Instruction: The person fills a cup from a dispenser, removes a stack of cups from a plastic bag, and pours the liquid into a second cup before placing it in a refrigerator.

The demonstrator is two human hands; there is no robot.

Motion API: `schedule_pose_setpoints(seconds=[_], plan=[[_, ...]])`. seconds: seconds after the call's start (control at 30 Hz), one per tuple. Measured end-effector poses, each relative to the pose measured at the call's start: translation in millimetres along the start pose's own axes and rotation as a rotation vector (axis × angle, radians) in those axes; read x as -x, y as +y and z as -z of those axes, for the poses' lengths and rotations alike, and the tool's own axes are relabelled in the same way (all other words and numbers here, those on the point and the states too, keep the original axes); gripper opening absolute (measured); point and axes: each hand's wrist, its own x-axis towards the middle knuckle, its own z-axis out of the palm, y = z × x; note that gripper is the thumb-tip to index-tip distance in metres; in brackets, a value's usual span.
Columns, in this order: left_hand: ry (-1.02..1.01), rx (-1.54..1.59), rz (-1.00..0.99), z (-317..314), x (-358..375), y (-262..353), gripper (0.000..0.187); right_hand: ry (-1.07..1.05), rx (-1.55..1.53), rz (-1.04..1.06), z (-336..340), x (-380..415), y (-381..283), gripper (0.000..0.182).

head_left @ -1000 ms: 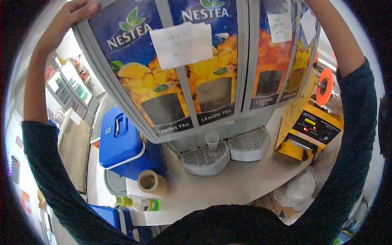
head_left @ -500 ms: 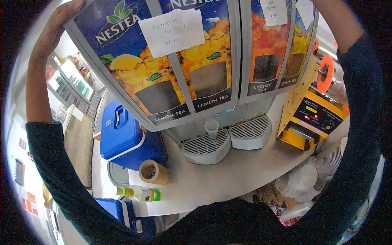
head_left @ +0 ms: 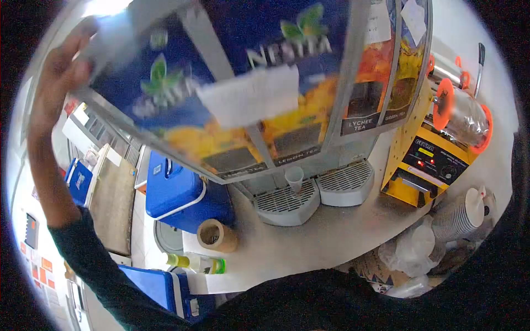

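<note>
One cluttered grey counter (head_left: 331,237), cramped kitchen.

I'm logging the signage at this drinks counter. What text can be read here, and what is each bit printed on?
"NESTEA": blurred but legible, on the blue dispenser front.
"LYCHEE TEA": on the dark label of the dispenser's third panel.
"GREEN TEA": faint, on the label to its right.
"LEMON TEA": barely legible, on the label above the plastic cup.
Paper notes and the yellow machine's panel: too blurred or small to read.
</note>
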Motion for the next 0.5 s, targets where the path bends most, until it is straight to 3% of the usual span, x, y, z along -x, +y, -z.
schedule_pose_setpoints(seconds=[0.13,0.37,0.4,0.5], plan=[[-0.366,0.118,0.073,12.0,69.5,41.3,0.072,0.003,-0.069,0.301,-23.9,-2.2,-47.5,0.049],[-0.039,-0.158,0.085,117.0,99.1,41.2,0.049,0.198,-0.203,0.675,-26.9,-67.9,-101.2,0.052],[0.002,-0.174,0.162,127.8,108.2,51.8,0.038,0.248,-0.232,0.704,-29.4,-75.7,-105.6,0.052],[0.007,-0.216,0.297,142.3,171.8,27.3,0.047,0.482,-0.378,0.754,-45.8,-101.1,-117.2,0.053]])
